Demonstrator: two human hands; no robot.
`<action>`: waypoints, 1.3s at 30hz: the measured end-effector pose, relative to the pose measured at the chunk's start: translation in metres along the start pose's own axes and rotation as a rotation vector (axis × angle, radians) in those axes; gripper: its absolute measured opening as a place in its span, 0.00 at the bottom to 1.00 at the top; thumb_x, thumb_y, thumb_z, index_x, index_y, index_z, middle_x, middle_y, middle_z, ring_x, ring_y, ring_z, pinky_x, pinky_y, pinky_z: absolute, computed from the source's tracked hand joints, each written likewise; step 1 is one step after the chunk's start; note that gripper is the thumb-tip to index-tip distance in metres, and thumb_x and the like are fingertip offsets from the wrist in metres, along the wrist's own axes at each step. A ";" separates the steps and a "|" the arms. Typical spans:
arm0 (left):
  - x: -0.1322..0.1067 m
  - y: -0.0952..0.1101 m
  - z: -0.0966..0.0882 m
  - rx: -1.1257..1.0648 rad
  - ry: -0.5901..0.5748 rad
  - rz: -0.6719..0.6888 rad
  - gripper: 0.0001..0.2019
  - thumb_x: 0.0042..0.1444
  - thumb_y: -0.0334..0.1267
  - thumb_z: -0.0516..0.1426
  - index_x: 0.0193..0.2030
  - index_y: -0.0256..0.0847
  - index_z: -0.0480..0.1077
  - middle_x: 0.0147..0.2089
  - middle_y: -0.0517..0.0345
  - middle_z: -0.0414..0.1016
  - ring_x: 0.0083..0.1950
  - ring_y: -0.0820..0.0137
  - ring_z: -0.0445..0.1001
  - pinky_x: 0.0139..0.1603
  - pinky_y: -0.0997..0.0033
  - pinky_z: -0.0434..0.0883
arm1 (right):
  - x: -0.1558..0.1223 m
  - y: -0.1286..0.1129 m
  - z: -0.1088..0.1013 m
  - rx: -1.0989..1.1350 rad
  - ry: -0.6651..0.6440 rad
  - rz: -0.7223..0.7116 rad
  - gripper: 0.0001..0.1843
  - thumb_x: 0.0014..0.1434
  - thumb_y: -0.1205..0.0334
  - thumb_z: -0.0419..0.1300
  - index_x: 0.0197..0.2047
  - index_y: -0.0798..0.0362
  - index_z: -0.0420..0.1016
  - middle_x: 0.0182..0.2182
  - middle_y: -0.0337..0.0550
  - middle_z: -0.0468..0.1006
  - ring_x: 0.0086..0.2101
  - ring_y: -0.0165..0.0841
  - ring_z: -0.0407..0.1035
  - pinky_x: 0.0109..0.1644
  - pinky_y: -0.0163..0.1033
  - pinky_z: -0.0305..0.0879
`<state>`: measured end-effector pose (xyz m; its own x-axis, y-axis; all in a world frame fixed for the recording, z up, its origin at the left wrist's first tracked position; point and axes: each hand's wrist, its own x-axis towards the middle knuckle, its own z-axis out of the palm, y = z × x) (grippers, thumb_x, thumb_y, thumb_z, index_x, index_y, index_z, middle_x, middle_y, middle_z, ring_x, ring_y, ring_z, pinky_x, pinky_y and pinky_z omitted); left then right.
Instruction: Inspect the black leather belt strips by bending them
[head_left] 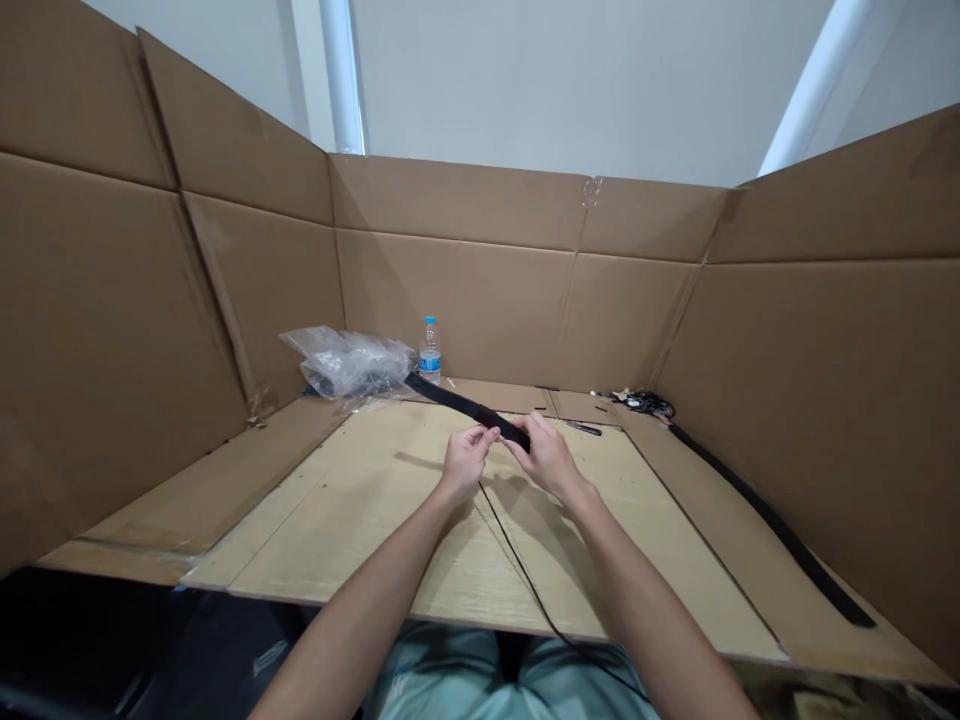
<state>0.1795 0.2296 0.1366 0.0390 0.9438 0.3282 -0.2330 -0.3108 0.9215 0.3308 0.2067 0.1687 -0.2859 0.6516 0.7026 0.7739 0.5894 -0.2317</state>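
Observation:
A flat black strap-like strip (450,398) is held up above the wooden board, slanting from upper left down to my hands. My left hand (466,459) pinches its lower edge between thumb and fingers. Just to the right, my right hand (546,452) grips the strip's near end, fingers closed round it. A thin black cable (517,560) hangs from beside my left hand and runs down over the board's front edge toward my lap. Whether the cable joins the strip is hidden by my fingers.
Cardboard walls (457,290) enclose the wooden board (360,510). At the back left lie a clear plastic bag (352,360) and a water bottle (430,352). Scissors-like tool (583,428), tangled black cables (641,402) and another long black strip (772,520) lie to the right.

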 end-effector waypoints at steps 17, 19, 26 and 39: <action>-0.003 0.016 -0.001 -0.019 -0.129 -0.013 0.24 0.41 0.56 0.64 0.29 0.33 0.71 0.16 0.69 0.50 0.19 0.80 0.48 0.20 0.76 0.47 | -0.007 -0.003 -0.020 0.218 -0.212 -0.022 0.16 0.67 0.58 0.49 0.53 0.51 0.72 0.48 0.45 0.77 0.48 0.36 0.70 0.52 0.40 0.62; -0.005 0.021 -0.002 0.021 -0.125 0.021 0.23 0.41 0.55 0.64 0.27 0.33 0.71 0.16 0.68 0.51 0.20 0.80 0.49 0.20 0.76 0.48 | -0.009 0.002 -0.025 0.219 -0.245 0.032 0.19 0.66 0.55 0.51 0.56 0.50 0.71 0.52 0.46 0.75 0.51 0.37 0.69 0.54 0.42 0.62; -0.006 0.025 -0.007 0.156 -0.118 0.084 0.23 0.40 0.56 0.64 0.19 0.37 0.64 0.15 0.64 0.52 0.22 0.76 0.54 0.22 0.75 0.51 | -0.019 0.014 -0.030 0.225 -0.347 0.152 0.19 0.65 0.50 0.50 0.40 0.55 0.76 0.39 0.48 0.79 0.37 0.37 0.72 0.42 0.39 0.64; 0.001 0.010 -0.012 0.267 -0.085 0.083 0.21 0.48 0.55 0.58 0.25 0.34 0.70 0.17 0.66 0.52 0.20 0.79 0.47 0.22 0.74 0.46 | -0.025 0.021 -0.010 0.149 -0.101 0.315 0.14 0.47 0.53 0.69 0.27 0.54 0.72 0.24 0.40 0.75 0.25 0.31 0.66 0.30 0.34 0.56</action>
<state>0.1659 0.2284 0.1439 0.1143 0.9046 0.4107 0.0248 -0.4159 0.9091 0.3599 0.1975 0.1533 -0.1061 0.8519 0.5128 0.7441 0.4101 -0.5273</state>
